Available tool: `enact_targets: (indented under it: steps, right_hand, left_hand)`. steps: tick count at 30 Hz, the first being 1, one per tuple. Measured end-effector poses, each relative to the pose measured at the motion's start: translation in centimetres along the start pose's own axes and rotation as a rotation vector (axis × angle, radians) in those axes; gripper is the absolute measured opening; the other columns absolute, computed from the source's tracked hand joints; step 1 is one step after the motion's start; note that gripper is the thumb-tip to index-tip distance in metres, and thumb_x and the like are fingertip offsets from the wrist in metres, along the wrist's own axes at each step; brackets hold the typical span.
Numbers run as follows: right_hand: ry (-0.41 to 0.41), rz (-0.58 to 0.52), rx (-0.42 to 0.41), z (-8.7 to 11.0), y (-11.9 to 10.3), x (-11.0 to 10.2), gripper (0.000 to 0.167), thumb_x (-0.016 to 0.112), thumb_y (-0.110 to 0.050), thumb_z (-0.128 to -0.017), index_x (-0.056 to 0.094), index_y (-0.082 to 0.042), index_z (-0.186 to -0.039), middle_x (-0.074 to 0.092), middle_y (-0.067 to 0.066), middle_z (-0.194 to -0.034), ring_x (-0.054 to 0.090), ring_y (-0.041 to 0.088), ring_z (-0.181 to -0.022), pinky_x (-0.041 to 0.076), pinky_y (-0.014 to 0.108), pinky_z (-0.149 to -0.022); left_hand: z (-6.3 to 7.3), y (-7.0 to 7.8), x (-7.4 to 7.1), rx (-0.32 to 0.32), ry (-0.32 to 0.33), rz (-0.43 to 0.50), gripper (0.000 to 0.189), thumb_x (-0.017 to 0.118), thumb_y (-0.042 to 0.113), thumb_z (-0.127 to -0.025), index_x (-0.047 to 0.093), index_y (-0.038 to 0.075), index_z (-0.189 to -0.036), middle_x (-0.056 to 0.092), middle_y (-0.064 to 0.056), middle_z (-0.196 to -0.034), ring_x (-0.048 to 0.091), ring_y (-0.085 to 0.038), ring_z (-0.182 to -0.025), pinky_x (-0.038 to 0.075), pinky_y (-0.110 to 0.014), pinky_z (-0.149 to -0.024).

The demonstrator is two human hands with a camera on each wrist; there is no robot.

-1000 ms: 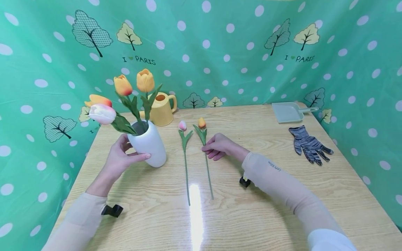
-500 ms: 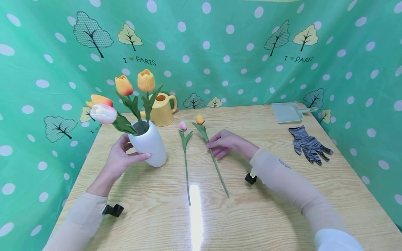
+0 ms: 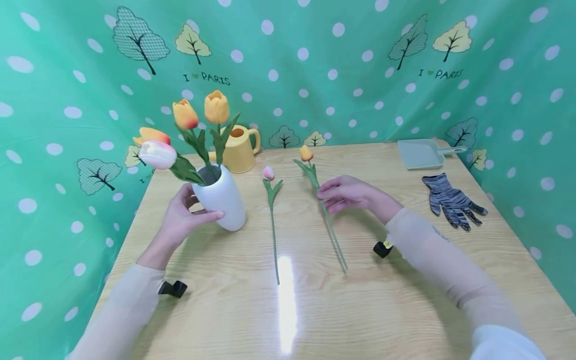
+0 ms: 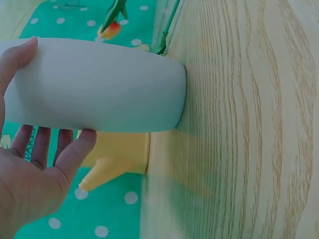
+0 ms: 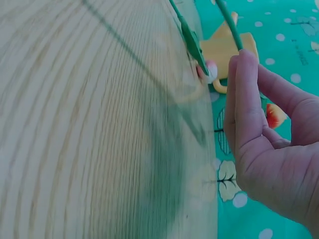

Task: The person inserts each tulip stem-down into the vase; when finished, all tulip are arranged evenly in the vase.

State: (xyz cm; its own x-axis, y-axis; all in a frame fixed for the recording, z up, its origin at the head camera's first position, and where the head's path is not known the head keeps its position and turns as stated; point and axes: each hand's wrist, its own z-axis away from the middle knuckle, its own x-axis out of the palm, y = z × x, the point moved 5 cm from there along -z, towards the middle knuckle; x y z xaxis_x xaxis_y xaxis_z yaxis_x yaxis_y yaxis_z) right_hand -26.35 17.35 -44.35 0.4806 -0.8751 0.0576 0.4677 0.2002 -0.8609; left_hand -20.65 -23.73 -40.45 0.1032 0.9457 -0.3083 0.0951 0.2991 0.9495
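Note:
My left hand (image 3: 180, 215) grips the white vase (image 3: 223, 202), thumb on the near side and fingers behind it. In the left wrist view the vase (image 4: 107, 84) has its base right at the table top. Several artificial tulips (image 3: 217, 107), orange and pale pink, lean out of its mouth. My right hand (image 3: 348, 195) pinches the green stem of an orange tulip (image 3: 307, 153) just below its leaves. The right wrist view shows this stem (image 5: 230, 25) between fingertips and thumb, raised above the wood. Between the hands a pink tulip (image 3: 268, 173) lies on the table.
A yellow watering can (image 3: 240, 152) stands behind the vase. At the right lie a pale dustpan (image 3: 420, 154) and a dark striped glove (image 3: 454, 202). A green dotted cloth (image 3: 333, 90) hangs along the back and sides of the wooden table (image 3: 216, 315).
My right hand has drawn the orange tulip to the right, away from the pink one, and lifted it. The left hand keeps its hold on the vase. The head view has shifted slightly.

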Motion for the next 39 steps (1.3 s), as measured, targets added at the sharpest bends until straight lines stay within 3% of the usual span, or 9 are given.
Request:
enact_targets:
  steps: [7, 15, 21, 28, 39]
  right_hand:
    - [-0.026, -0.025, -0.009, 0.7, -0.1, -0.9, 0.050, 0.068, -0.008, -0.098, 0.045, 0.010, -0.139, 0.066, 0.020, -0.111, 0.070, 0.020, -0.083, 0.062, 0.035, -0.079]
    - [-0.012, -0.126, -0.089, 1.0, 0.3, -0.6, 0.038, 0.063, -0.002, -0.099, 0.046, 0.008, -0.132, 0.065, 0.014, -0.105, 0.068, 0.020, -0.083, 0.062, 0.035, -0.079]
    - [0.005, -0.228, -0.170, 1.7, -0.1, -0.6, 0.039, 0.061, 0.001, -0.099, 0.043, 0.010, -0.133, 0.067, 0.011, -0.103, 0.067, 0.022, -0.089, 0.061, 0.038, -0.084]
    - [0.011, -0.301, -0.210, 2.7, -0.3, -1.2, 0.024, 0.061, 0.004, -0.098, 0.051, 0.004, -0.120, 0.070, 0.009, -0.099, 0.069, 0.024, -0.091, 0.060, 0.041, -0.087]
    - [-0.008, -0.416, -0.283, 4.1, -0.7, -1.6, 0.011, 0.059, 0.005, -0.100, 0.059, -0.003, -0.107, 0.071, 0.011, -0.096, 0.072, 0.025, -0.091, 0.061, 0.035, -0.083]
  left_hand:
    - [-0.3, 0.1, 0.2, -0.010, -0.003, 0.003, 0.083, 0.091, 0.020, -0.079, 0.042, 0.016, -0.145, 0.048, -0.007, -0.140, 0.050, -0.027, -0.125, 0.056, -0.028, -0.093]
    - [0.3, -0.4, 0.1, -0.009, 0.008, -0.007, 0.083, 0.091, 0.021, -0.078, 0.042, 0.016, -0.145, 0.049, -0.006, -0.138, 0.050, -0.026, -0.124, 0.056, -0.024, -0.090]
    - [0.4, -0.2, -0.2, 0.009, 0.007, 0.008, 0.081, 0.090, 0.016, -0.079, 0.042, 0.015, -0.144, 0.049, -0.005, -0.137, 0.051, -0.024, -0.122, 0.056, -0.022, -0.089]
    - [0.0, 0.0, 0.0, 0.011, 0.004, 0.000, 0.081, 0.090, 0.018, -0.080, 0.042, 0.016, -0.145, 0.049, -0.004, -0.137, 0.051, -0.024, -0.122, 0.056, -0.022, -0.089]
    - [0.1, -0.1, 0.1, 0.013, 0.009, 0.012, 0.079, 0.090, 0.017, -0.079, 0.043, 0.015, -0.142, 0.050, -0.005, -0.136, 0.051, -0.024, -0.121, 0.056, -0.022, -0.089]
